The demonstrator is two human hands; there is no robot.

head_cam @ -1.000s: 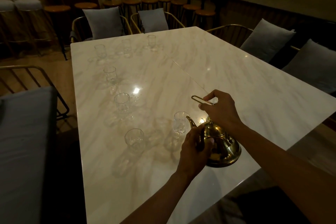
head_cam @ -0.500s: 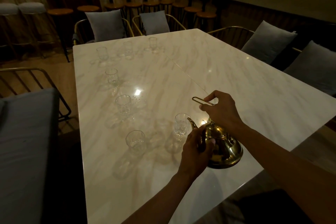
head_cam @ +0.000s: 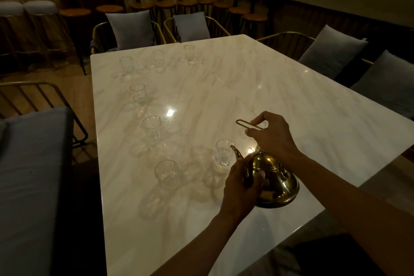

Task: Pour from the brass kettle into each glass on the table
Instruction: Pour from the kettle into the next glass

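A brass kettle (head_cam: 276,182) sits low over the near right part of the marble table (head_cam: 280,87). My right hand (head_cam: 272,134) grips its wire handle (head_cam: 243,123) from above. My left hand (head_cam: 240,182) wraps the kettle's front, just below the spout (head_cam: 236,152). The spout points at a clear glass (head_cam: 223,152) right beside it. Another glass (head_cam: 167,175) stands to the left. Two more, a middle glass (head_cam: 152,129) and a farther glass (head_cam: 137,94), line up behind it. Three far glasses (head_cam: 158,57) stand near the table's back edge.
Cushioned chairs (head_cam: 132,27) line the far end and the right side (head_cam: 331,51) of the table. A grey seat (head_cam: 29,163) with a metal frame stands close on the left. Bar stools (head_cam: 75,12) fill the dim background.
Hands and kettle keep the same grip and place beside the near glass. The view has shifted slightly, so the table sits a little lower in frame.
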